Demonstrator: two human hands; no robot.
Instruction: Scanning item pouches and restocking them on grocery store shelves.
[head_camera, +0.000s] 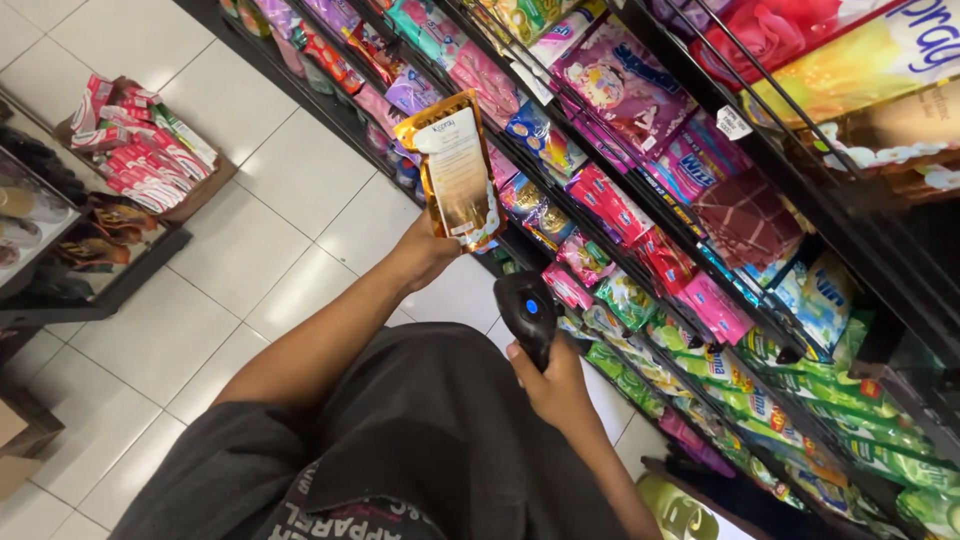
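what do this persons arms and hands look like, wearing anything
Both arms are bare from the short sleeves down. Left hand and right hand have no gloves; no rings, watch or bracelets show. The t-shirt is dark grey with light lettering on the chest.

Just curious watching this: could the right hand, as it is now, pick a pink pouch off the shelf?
Probably not freely: the right hand is wrapped around a black scanner, though the pink pouches hang close with nothing between.

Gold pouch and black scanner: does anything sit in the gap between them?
No. In the head view, the gold pouch and black scanner have only floor tiles and shelf edge behind.
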